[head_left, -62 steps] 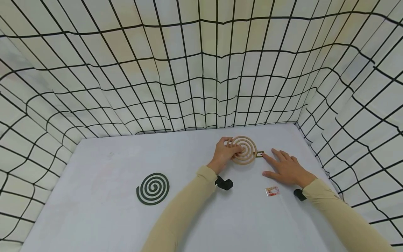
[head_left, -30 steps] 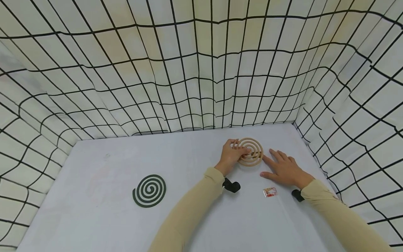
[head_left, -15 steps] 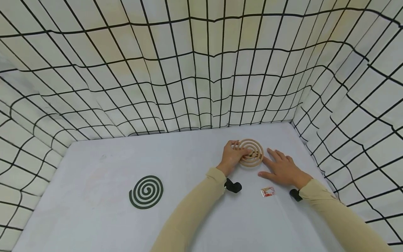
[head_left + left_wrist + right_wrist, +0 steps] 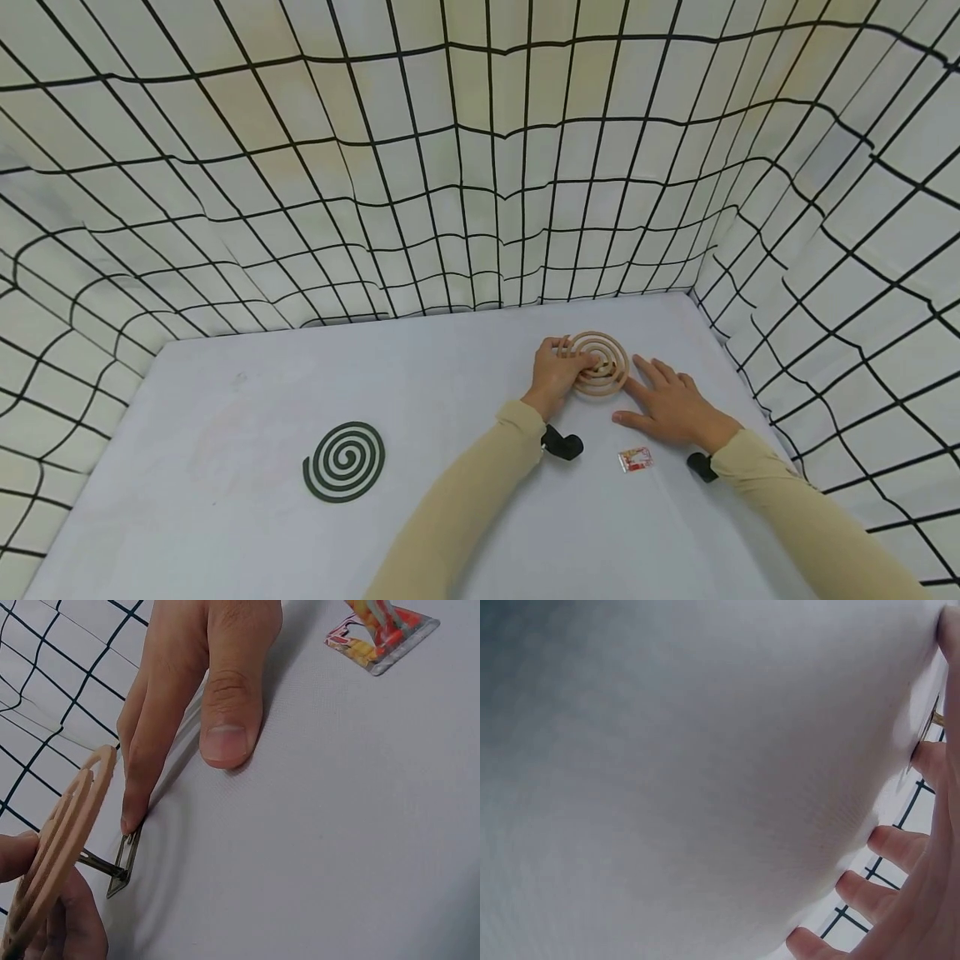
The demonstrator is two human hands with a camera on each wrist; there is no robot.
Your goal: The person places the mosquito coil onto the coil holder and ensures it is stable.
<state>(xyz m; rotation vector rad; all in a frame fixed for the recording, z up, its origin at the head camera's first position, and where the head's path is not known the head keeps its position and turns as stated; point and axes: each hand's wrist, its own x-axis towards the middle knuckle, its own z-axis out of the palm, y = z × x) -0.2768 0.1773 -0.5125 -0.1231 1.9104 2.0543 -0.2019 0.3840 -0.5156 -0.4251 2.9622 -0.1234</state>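
Tan mosquito coil: gripped off the table by the left hand (image 4: 553, 379), narrow pinch, thumb one side and fingers the other; in the left wrist view the tan mosquito coil (image 4: 81, 829) stands steeply tilted.
Metal coil stand: the metal coil stand (image 4: 118, 876) sits flat on the white table (image 4: 225, 442), its upright tab reaching toward the coil; whether tab and coil are engaged, cannot tell.
Right hand: the right hand (image 4: 670, 408) lies spread wide, index fingertip on the stand's base.
Step, judged: seating the coil on the tab while the base is steadied.
Next move calls for: lining the coil's centre up with the tab, then gentle lowering; coil looks brittle.
Green spiral coil: the green spiral coil (image 4: 347, 457) lies flat, well apart, to the left.
Printed packet: the red-printed packet (image 4: 636, 459) lies just beside the right hand, near side.
Edges: far table edge and black netting (image 4: 502, 196) beyond the hands; open room widest leftward.
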